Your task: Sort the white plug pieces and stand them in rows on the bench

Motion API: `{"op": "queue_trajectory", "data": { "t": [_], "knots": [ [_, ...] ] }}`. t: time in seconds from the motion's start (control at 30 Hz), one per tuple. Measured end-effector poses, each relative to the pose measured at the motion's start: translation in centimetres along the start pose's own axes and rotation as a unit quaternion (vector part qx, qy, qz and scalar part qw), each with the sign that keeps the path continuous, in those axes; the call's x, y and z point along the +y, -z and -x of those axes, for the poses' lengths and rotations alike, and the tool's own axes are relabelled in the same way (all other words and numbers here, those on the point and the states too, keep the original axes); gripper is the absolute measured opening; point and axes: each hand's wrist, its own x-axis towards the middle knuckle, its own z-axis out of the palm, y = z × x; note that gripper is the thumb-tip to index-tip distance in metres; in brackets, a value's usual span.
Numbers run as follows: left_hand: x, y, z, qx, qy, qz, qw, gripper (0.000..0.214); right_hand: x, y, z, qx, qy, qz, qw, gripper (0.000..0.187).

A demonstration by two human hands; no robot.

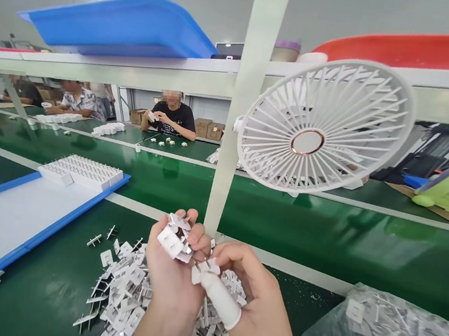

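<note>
Low in the centre of the frame, two bare hands meet above a green desk. The left hand (171,269) is raised with its fingers clenched around a small bunch of white plastic plug pieces (175,237) with metal prongs. The top piece is a flat square plate, tilted and facing the upper left of the frame; which way its prongs run cannot be told. The right hand (251,294), just beside the left and touching it at the fingertips, pinches one more white piece (205,267) between finger and thumb; the thumb wears a white finger cot (221,298).

Beneath the hands lies a loose heap of the same pieces (123,291), prongs pointing every way. A clear plastic bag (383,334) of more pieces fills the lower right. At the left, a blue-edged tray (41,234) carries neat rows of white parts along its far end. A white clip fan (325,128) is fixed to a pale upright post at centre right. Blue and red trays rest on a shelf along the top. Beyond a green conveyor belt, other people sit working at the far desk.
</note>
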Motion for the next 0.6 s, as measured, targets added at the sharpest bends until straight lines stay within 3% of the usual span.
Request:
{"op": "queue_trajectory", "data": {
  "t": [0.1,0.27,0.43,0.6],
  "knots": [
    [0.7,-0.5,0.4,-0.001,-0.012,0.017,1.000,0.027,-0.2,0.3,0.1,-0.001,0.081,0.020,0.997,0.015],
    [1.0,-0.8,0.8,-0.013,-0.007,0.027,1.000,0.026,-0.5,0.9,0.6,-0.013,0.160,0.132,0.978,0.040],
    [1.0,-0.7,0.8,-0.010,0.009,0.011,1.000,0.027,-0.8,1.2,0.6,0.011,0.230,0.174,0.957,0.032],
    [0.8,-0.5,0.9,-0.017,0.003,0.021,1.000,0.024,-0.6,1.1,0.6,0.006,0.206,0.162,0.965,0.025]
  ]
}}
